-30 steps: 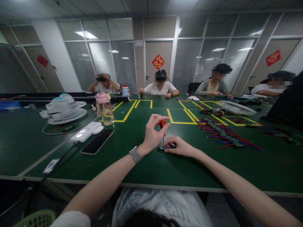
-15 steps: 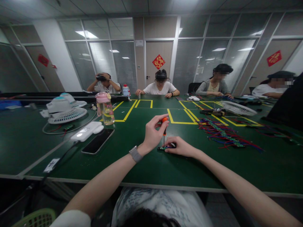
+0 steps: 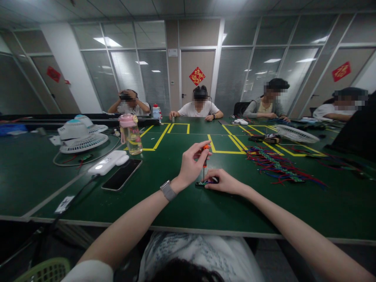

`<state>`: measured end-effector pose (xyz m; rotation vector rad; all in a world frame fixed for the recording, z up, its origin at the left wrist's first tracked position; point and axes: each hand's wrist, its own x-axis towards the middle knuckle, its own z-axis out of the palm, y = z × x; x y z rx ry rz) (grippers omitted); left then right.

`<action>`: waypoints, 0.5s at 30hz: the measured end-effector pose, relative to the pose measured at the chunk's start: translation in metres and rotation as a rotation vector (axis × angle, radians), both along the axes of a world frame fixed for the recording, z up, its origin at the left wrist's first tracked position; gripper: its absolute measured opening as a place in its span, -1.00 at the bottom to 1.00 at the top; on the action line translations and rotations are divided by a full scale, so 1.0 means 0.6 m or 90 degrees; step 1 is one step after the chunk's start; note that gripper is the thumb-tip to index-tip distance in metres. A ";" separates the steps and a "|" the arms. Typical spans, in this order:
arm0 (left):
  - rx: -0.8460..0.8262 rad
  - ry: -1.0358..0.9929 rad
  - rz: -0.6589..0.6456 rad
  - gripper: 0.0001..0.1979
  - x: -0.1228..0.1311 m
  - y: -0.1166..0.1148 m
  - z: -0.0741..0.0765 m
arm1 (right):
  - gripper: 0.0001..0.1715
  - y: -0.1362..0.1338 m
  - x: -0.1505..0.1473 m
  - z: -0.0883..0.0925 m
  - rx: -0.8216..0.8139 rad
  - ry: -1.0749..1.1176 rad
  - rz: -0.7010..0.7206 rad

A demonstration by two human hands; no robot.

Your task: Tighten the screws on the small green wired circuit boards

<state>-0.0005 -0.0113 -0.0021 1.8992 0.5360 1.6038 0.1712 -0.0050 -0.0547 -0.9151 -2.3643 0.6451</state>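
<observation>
Gripping the orange-and-black screwdriver (image 3: 206, 147) nearly upright in the left hand (image 3: 192, 162), with a narrower pinch than a second ago and with the tip set down on the small circuit board (image 3: 201, 183), held by the right hand (image 3: 221, 182) on the green table (image 3: 176, 211) (probably partway through a turn, with the board unmoved). Outward past yellow tape (image 3: 229, 152), with a phone (image 3: 122, 175) and pink-lidded bottle (image 3: 131, 135) to the left and a row of wired boards (image 3: 276, 163) to the right, to seated co-workers (image 3: 202, 109) before a door (image 3: 194, 58).
</observation>
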 end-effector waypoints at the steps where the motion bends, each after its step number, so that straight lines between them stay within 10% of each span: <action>1: 0.009 0.011 0.020 -0.73 -0.001 0.000 0.001 | -0.79 0.001 0.000 -0.001 0.003 0.000 0.001; 7: 0.072 0.051 0.143 -0.80 -0.007 -0.005 0.006 | -0.78 0.002 0.001 -0.003 0.004 -0.002 -0.002; 15: 0.020 0.003 -0.007 -0.65 0.000 0.001 -0.004 | -0.79 -0.001 0.000 0.001 0.003 -0.008 0.000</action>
